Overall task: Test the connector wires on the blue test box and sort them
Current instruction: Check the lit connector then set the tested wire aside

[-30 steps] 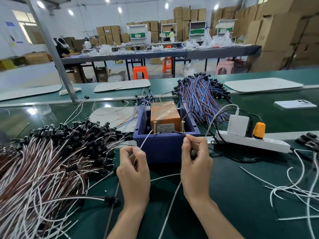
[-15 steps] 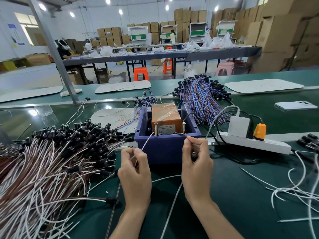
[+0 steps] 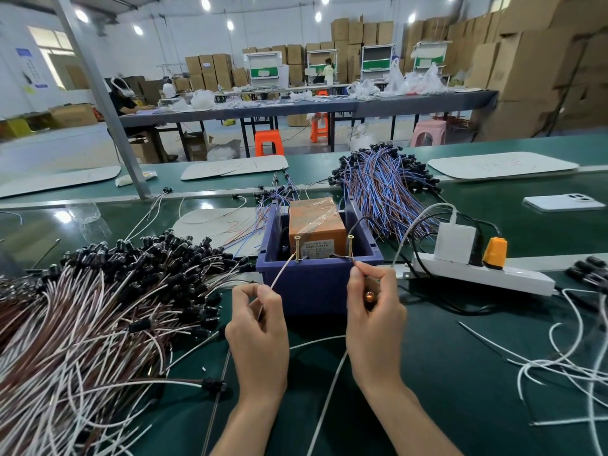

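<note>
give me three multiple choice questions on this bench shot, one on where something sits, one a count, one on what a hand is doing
1. Where does the white power strip lie relative to the blue test box?
A) inside it
B) on its left
C) on its right

2. How many brass screws stand upright at the box's front rim?
A) one
B) two
C) four

3. What is the left hand doing?
A) pinching a wire
B) resting open on the box
C) holding a phone

Answers:
1 C, the strip lies past the box's right wall.
2 B, one screw stands toward each end of the front rim.
3 A, thumb and fingers close on a wire that runs up to the left screw.
</note>
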